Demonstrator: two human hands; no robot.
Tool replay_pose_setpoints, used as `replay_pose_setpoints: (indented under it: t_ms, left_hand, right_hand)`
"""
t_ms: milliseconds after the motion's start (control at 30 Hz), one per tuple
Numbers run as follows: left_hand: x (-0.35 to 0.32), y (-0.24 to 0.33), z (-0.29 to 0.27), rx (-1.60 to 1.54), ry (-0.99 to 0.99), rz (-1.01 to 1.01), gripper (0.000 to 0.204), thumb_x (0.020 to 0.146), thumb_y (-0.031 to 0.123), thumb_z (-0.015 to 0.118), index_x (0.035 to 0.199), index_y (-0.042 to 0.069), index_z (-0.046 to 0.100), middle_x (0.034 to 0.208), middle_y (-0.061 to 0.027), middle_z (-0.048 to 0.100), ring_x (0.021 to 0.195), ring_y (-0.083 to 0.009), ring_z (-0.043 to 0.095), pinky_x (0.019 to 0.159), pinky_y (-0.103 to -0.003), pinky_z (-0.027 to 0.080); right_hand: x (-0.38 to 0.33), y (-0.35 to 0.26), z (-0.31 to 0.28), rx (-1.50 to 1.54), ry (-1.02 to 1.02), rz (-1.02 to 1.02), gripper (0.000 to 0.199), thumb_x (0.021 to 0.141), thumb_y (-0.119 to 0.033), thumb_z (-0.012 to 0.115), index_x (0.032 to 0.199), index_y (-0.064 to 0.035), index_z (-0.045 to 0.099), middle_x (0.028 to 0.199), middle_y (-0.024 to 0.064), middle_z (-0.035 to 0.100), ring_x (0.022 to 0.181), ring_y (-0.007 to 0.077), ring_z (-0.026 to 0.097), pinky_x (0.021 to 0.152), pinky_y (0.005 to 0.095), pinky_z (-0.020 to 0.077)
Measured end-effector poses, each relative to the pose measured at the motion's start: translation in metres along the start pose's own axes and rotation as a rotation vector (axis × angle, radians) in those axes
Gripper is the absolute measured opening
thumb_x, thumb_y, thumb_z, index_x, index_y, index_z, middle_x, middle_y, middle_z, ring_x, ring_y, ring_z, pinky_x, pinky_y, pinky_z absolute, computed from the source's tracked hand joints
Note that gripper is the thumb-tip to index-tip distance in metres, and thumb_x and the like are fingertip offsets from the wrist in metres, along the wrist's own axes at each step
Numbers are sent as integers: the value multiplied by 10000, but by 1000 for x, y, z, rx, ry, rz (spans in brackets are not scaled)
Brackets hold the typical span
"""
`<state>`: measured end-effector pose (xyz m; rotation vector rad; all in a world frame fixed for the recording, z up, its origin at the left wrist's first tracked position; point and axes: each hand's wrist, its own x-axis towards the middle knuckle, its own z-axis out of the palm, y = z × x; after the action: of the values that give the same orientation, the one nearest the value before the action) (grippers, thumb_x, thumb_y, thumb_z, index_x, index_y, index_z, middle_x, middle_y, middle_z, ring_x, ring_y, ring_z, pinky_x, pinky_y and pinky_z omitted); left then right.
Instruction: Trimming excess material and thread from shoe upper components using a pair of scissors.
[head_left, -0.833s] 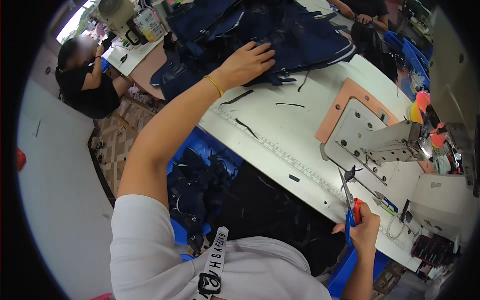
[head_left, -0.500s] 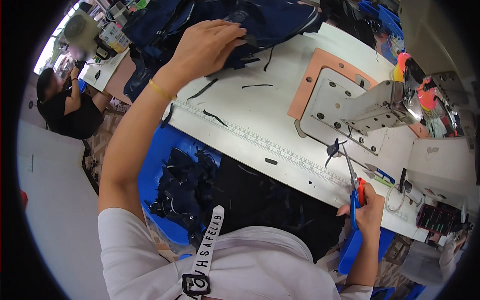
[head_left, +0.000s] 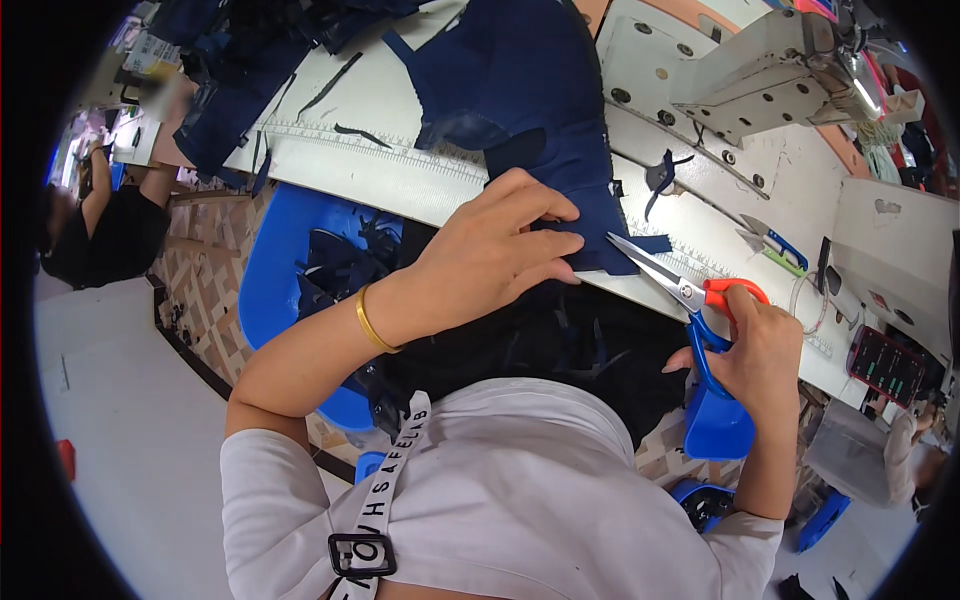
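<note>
A navy fabric piece [head_left: 540, 90] lies across the white table and reaches its front edge. My left hand [head_left: 485, 250] is closed at the near end of this cloth, thumb and fingers bent over its edge. In my right hand [head_left: 760, 350] are scissors [head_left: 688, 292] with one red and one blue handle, my fingers and thumb in the loops. The scissor tips point left and lie at the cloth's near right corner, beside a small navy tab [head_left: 655, 243]. Whether the blades have cloth between them, I cannot tell.
A sewing machine [head_left: 750, 80] stands at the far right. Dark scraps [head_left: 662, 178] and a printed ruler strip [head_left: 400, 155] are on the table. More navy cloth [head_left: 225, 110] lies far left. A blue bin [head_left: 262, 265] of scraps stands below. A phone [head_left: 887, 364] is at the right.
My left hand has come back from the far cloth pile, and a navy piece now lies near the front edge. My right hand has swung the scissors left to that cloth.
</note>
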<state>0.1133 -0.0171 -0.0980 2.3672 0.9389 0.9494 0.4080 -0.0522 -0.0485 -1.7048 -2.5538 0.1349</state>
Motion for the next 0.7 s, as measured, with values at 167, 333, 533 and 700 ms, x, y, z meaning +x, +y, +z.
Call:
replay_pose_setpoints:
  t_ms: [167, 333, 533, 700]
  left_hand:
    - [4, -3, 3, 18, 8, 65, 222, 688, 71, 765, 891, 22, 691, 1046, -82, 608, 802, -238, 538, 654, -312, 470]
    - [13, 9, 5, 57, -44, -12, 104, 695, -2, 688, 776, 18, 627, 914, -73, 568, 765, -233, 527, 643, -309, 451]
    - [18, 10, 2, 69, -109, -53, 140, 709, -21, 653, 753, 21, 526, 877, -82, 509, 780, -252, 514, 670, -327, 433]
    - [26, 1, -5, -48, -164, -65, 134, 725, -43, 626, 753, 9, 506, 871, -95, 503, 785, -274, 518, 677, -342, 429]
  right_hand:
    - [6, -5, -16, -34, 17, -101, 735, 417, -611, 814, 832, -51, 580, 598, 60, 565, 572, 246, 592, 582, 335, 439]
    - [6, -13, -25, -128, -53, -86, 686, 441, -570, 822, 829, -60, 576, 597, 56, 558, 587, 249, 597, 581, 343, 434]
    - [4, -8, -23, -166, -70, -68, 586, 484, -492, 835, 815, -80, 581, 586, 48, 539, 567, 251, 586, 562, 341, 429]
    - [20, 4, -16, -122, 71, -224, 594, 478, -470, 846, 822, -64, 581, 630, 67, 561, 581, 258, 576, 552, 350, 427]
